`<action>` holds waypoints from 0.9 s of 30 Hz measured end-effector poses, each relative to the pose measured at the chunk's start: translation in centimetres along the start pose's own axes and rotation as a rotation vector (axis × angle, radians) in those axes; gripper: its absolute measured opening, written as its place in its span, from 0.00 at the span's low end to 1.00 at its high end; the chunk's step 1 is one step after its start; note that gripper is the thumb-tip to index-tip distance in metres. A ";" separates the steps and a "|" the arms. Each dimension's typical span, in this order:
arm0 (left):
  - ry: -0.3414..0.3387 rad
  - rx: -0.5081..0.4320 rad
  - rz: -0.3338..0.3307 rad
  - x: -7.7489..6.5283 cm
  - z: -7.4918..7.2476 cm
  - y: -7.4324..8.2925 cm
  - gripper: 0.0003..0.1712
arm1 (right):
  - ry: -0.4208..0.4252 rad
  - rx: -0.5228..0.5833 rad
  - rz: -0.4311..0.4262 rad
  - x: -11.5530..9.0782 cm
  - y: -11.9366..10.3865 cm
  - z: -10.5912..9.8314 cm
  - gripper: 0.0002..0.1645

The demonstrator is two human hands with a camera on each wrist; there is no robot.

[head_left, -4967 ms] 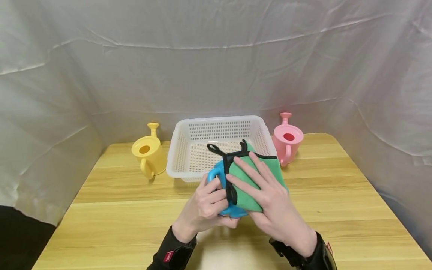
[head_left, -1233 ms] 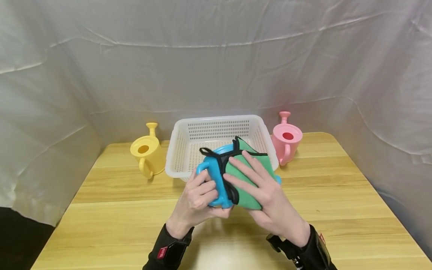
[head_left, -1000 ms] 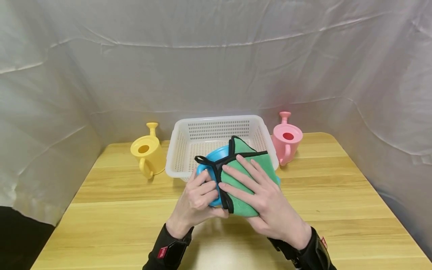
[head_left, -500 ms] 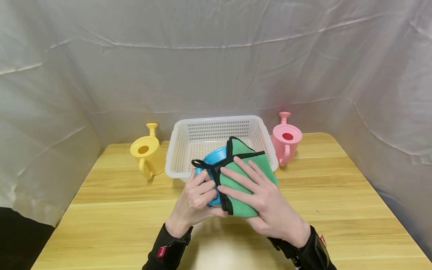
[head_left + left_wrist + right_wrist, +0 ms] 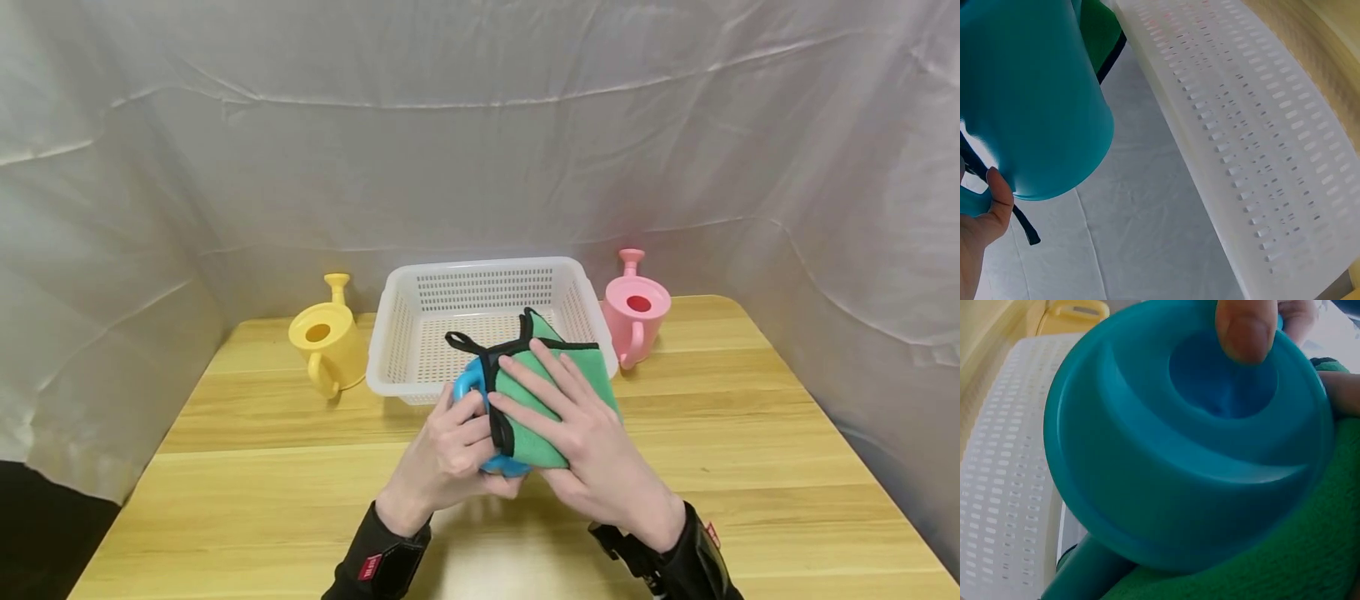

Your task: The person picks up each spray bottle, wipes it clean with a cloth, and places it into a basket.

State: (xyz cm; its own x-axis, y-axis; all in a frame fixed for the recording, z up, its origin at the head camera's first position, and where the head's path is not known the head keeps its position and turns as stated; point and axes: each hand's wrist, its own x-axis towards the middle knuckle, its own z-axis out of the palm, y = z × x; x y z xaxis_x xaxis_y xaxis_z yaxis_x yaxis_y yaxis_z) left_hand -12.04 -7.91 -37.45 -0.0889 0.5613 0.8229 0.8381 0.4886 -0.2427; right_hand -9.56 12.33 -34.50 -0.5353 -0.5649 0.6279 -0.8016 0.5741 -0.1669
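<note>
A blue watering can (image 5: 504, 465) is held tilted above the table, in front of the basket. My left hand (image 5: 446, 458) grips it by its handle (image 5: 468, 382). A green cloth (image 5: 534, 450) with black edging and a black loop lies over the can's side. My right hand (image 5: 592, 458) presses this cloth against the can, fingers spread and nearly straight. From the right wrist, the can's top (image 5: 1147, 494) with its round opening faces the camera, and a thumb (image 5: 1247, 334) reaches over that opening. The left wrist view shows the can's smooth body (image 5: 1029, 94).
Behind the hands stands a white perforated basket (image 5: 379, 358). A yellow watering can (image 5: 341, 346) is on its left and a pink one (image 5: 637, 321) on its right. All rest on a wooden table (image 5: 262, 500). Grey fabric (image 5: 480, 183) hangs around the back and sides.
Since half a second ago the left hand has shifted slightly right, turning the can. The cloth's loop has moved up and right. Earlier frames show the can rocking back and forth under the cloth.
</note>
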 end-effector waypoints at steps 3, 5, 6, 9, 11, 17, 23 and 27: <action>-0.005 -0.004 0.023 0.1 0.0 0.1 0.16 | 0.000 0.037 0.053 0.0 0.2 -0.2 0.43; -0.003 -0.012 0.033 0.2 0.0 0.1 0.19 | 0.000 0.082 0.102 -0.1 0.4 -0.4 0.42; 0.000 -0.017 0.033 0.2 0.0 0.1 0.19 | 0.000 0.104 0.126 -0.2 0.5 -0.5 0.42; 0.029 -0.031 0.030 0.1 -0.1 -0.2 0.20 | 0.005 0.143 0.157 -0.3 0.8 -0.7 0.41; 0.051 -0.030 0.018 0.0 -0.2 -0.5 0.21 | -0.003 0.139 0.138 -0.4 0.9 -0.7 0.41; 0.073 -0.024 -0.029 -0.4 -0.7 -1.2 0.25 | -0.025 0.099 -0.059 -0.4 0.5 -0.4 0.41; 0.033 -0.023 -0.032 -0.7 -0.9 -1.1 0.33 | -0.012 0.005 -0.108 -0.3 -0.3 -0.1 0.44; 0.026 -0.013 -0.029 -0.5 -0.8 -0.9 0.26 | 0.010 -0.040 -0.085 -0.1 -0.6 0.2 0.45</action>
State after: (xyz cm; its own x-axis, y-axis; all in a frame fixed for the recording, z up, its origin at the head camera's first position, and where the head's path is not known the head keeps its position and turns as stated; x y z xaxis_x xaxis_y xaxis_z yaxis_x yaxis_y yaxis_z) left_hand -12.28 -9.12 -37.21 -0.0994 0.5297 0.8423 0.8425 0.4952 -0.2120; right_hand -9.05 11.93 -34.65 -0.4628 -0.6070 0.6461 -0.8326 0.5478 -0.0819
